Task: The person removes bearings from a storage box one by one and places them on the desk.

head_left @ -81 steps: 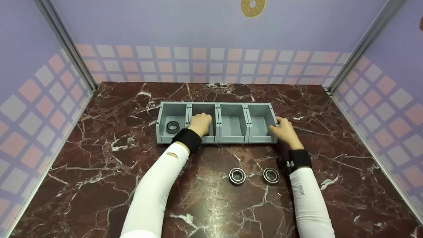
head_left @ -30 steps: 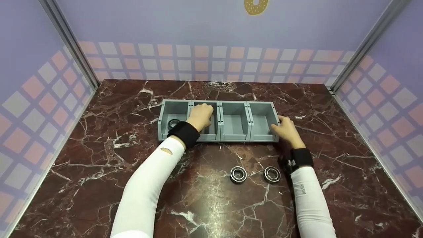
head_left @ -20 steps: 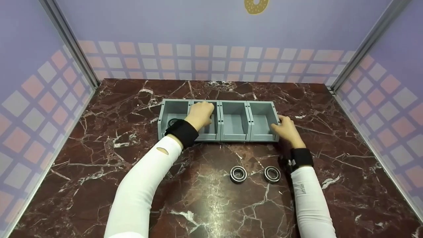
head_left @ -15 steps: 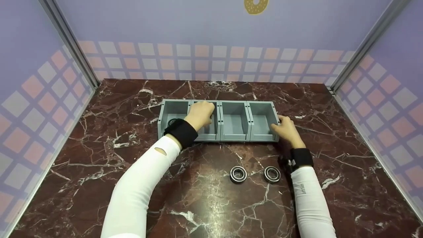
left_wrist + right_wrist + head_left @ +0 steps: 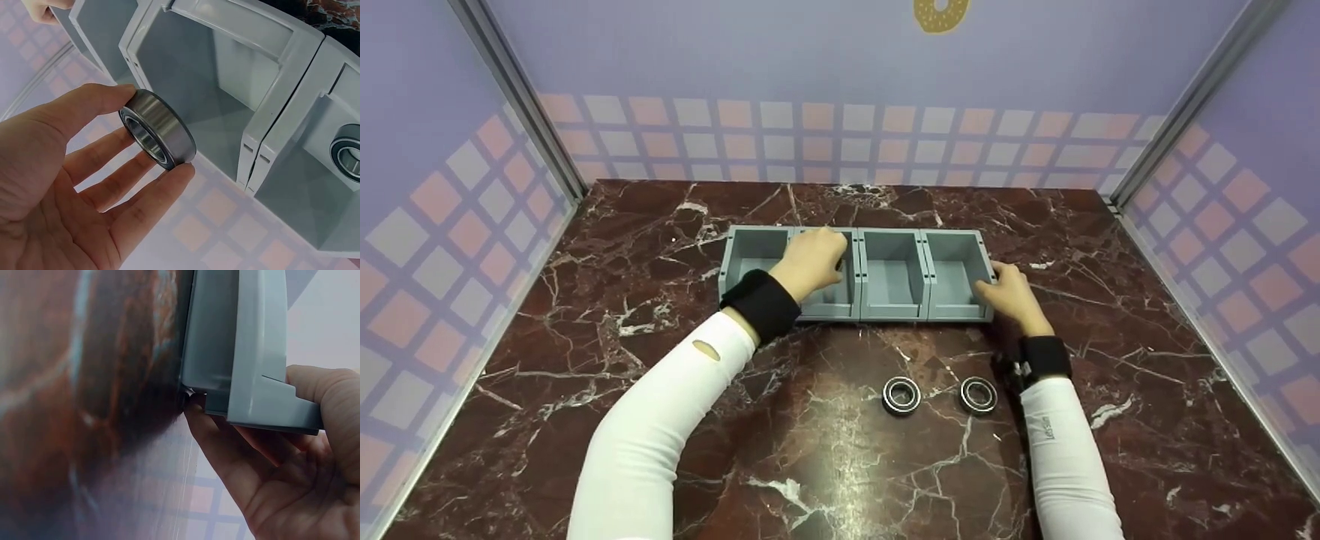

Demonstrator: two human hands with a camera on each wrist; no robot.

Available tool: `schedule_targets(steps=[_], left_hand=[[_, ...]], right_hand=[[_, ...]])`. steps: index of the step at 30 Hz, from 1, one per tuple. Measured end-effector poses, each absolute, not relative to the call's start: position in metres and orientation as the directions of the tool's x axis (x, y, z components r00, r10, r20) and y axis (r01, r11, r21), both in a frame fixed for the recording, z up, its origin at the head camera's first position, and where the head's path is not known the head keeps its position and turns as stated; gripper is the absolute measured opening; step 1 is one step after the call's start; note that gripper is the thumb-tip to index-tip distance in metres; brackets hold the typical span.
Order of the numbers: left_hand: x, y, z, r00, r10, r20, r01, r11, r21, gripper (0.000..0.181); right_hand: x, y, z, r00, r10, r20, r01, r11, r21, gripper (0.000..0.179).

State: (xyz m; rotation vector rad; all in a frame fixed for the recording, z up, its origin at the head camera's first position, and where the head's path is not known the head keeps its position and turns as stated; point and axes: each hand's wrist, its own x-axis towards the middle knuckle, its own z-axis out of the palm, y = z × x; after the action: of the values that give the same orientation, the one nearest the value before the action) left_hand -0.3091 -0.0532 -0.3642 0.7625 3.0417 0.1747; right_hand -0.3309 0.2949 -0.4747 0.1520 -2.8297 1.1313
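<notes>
1. A dark red-brown marbled tabletop (image 5: 547,420) is crossed by pale, branching veins, and light is reflected in its near middle part.
2. A row of four grey-blue bins (image 5: 891,312) is set across it, toward the back, with low front lips turned to the near side.
3. In front of the row, a left bearing (image 5: 901,409) is laid flat, opposite the third bin from the left.
4. A right bearing (image 5: 978,410) is laid flat near it, opposite the fourth bin, with a gap between the two.
</notes>
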Motion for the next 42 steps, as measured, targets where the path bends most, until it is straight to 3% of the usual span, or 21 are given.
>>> schedule_targets(steps=[6,22,42], left_hand=[[-0.298,-0.052,-0.360,-0.878,0.478,0.030,0.479,0.872,0.100,0.013],[-0.269,-0.053,-0.361,-0.839,0.539,0.069,0.544,0.830,0.121,0.006],[-0.234,-0.055,-0.369,-0.793,0.598,0.116,0.609,0.773,0.176,0.018]], right_hand=[[-0.331,0.295,-0.475,-0.991,-0.062,0.117,-0.125,0.719,-0.684,0.044],[-0.331,0.297,-0.476,-0.989,-0.060,0.134,-0.136,0.722,-0.679,0.039],[-0.331,0.295,-0.475,-0.990,-0.063,0.128,-0.134,0.722,-0.679,0.041]])
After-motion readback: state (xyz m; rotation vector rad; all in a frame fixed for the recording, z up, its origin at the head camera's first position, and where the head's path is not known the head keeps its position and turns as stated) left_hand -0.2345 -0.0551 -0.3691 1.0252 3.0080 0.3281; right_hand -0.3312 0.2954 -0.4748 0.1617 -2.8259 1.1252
